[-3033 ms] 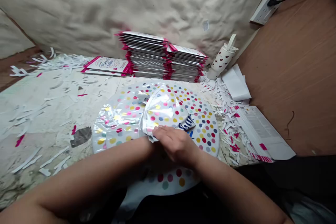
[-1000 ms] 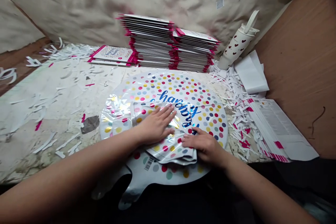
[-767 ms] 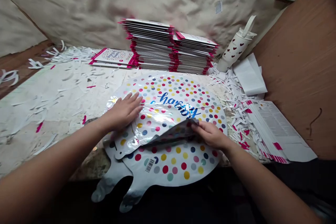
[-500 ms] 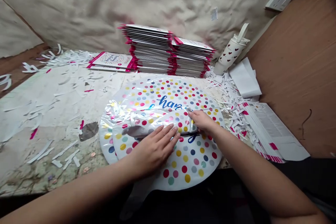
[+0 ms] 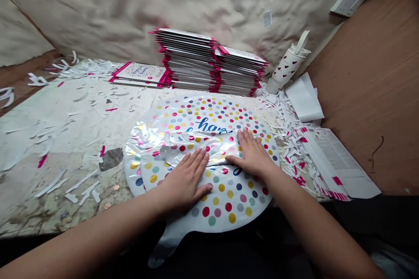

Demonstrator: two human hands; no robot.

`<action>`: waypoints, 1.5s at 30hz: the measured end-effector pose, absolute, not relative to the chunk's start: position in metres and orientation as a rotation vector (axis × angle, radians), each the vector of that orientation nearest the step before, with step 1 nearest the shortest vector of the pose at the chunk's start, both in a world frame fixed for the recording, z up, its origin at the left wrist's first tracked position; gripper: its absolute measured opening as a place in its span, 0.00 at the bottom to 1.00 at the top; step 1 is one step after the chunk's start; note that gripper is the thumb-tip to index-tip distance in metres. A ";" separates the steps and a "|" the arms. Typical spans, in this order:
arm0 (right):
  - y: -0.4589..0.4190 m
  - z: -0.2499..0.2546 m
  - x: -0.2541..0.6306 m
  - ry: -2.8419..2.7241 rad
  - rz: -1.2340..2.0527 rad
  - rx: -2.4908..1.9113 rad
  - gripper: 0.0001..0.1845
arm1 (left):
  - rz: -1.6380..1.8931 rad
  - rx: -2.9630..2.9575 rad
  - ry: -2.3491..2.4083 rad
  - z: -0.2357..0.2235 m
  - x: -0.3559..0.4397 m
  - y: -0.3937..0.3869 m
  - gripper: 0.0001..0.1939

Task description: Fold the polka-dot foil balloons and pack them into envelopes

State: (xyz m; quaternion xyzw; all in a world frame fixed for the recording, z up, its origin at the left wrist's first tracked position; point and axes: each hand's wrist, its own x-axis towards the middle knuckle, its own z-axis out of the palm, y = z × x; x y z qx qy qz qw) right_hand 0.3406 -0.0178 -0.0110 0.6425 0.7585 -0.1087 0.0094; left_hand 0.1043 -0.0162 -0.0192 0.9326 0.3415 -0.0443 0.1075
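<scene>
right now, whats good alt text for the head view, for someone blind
A person's left hand and right hand rest on a folded, shiny white polka-dotted plastic sheet, atop larger round polka-dotted sheets. Behind are two stacks of flat pink-and-white packets and a white tumbler with red hearts.

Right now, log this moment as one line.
left hand: open, fingers on folded dotted sheet | right hand: open, at its right end | beneath: round dotted sheets | behind: packet stacks | back right: white tumbler

A heart-patterned tumbler (image 5: 286, 69) stands beside scattered paper scraps (image 5: 293, 150).
</scene>
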 end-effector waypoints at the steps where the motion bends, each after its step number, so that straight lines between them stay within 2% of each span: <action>1: -0.021 -0.010 0.346 2.467 -0.240 1.929 0.45 | -0.148 2.736 1.003 -0.017 0.105 -0.016 0.39; 5: -0.037 -0.006 0.342 2.825 0.262 1.563 0.19 | -0.195 2.751 1.014 -0.006 0.114 -0.015 0.37; 8: -0.052 0.000 0.325 2.996 0.496 1.461 0.14 | -0.135 2.835 1.123 0.001 0.124 -0.014 0.31; 10: -0.065 0.004 0.320 3.254 0.508 1.276 0.13 | -0.128 2.838 1.181 0.002 0.124 -0.012 0.24; 11: -0.072 0.004 0.322 3.378 0.469 1.237 0.16 | -0.118 2.812 1.190 0.000 0.122 -0.012 0.23; 13: -0.084 -0.002 0.332 3.479 0.274 1.450 0.29 | -0.026 2.746 1.139 -0.006 0.112 -0.010 0.25; 15: -0.089 -0.013 0.347 3.302 -0.022 1.934 0.41 | 0.102 2.704 0.992 -0.014 0.102 -0.011 0.26; 16: -0.090 -0.020 0.354 3.169 -0.169 2.112 0.45 | 0.141 2.698 0.890 -0.018 0.098 -0.011 0.26; 18: -0.088 -0.031 0.362 3.073 -0.324 2.156 0.47 | 0.132 2.699 0.685 -0.023 0.095 -0.013 0.27; 22: -0.082 -0.032 0.361 3.408 -0.105 1.357 0.38 | 0.019 2.714 0.475 -0.024 0.098 -0.016 0.32; 25: -0.081 -0.021 0.356 3.339 -0.314 1.018 0.23 | 0.060 2.758 0.409 -0.024 0.094 -0.022 0.30; 27: -0.078 -0.015 0.355 3.237 -0.662 1.116 0.16 | 0.187 2.765 0.441 -0.022 0.088 -0.027 0.24; 30: -0.065 -0.012 0.354 2.906 -1.275 1.580 0.11 | 0.356 2.558 0.721 -0.013 0.087 -0.027 0.18; 33: -0.041 -0.012 0.352 2.307 -1.552 2.247 0.12 | 0.168 1.997 1.177 0.003 0.100 -0.009 0.15; 36: -0.024 -0.008 0.345 2.060 -1.402 2.589 0.16 | -0.034 1.487 1.359 0.010 0.118 0.017 0.18; 38: -0.024 -0.004 0.334 2.244 -1.096 2.651 0.18 | -0.079 1.373 1.356 0.009 0.127 0.031 0.18; 40: -0.028 -0.003 0.320 2.575 -0.675 2.463 0.20 | -0.091 1.338 1.353 0.007 0.130 0.037 0.18; 42: -0.032 -0.007 0.306 2.744 -0.416 2.124 0.23 | -0.091 1.320 1.351 0.009 0.128 0.036 0.18; 45: -0.030 -0.019 0.298 2.612 -0.479 1.947 0.34 | 0.080 1.265 1.325 0.019 0.113 0.026 0.14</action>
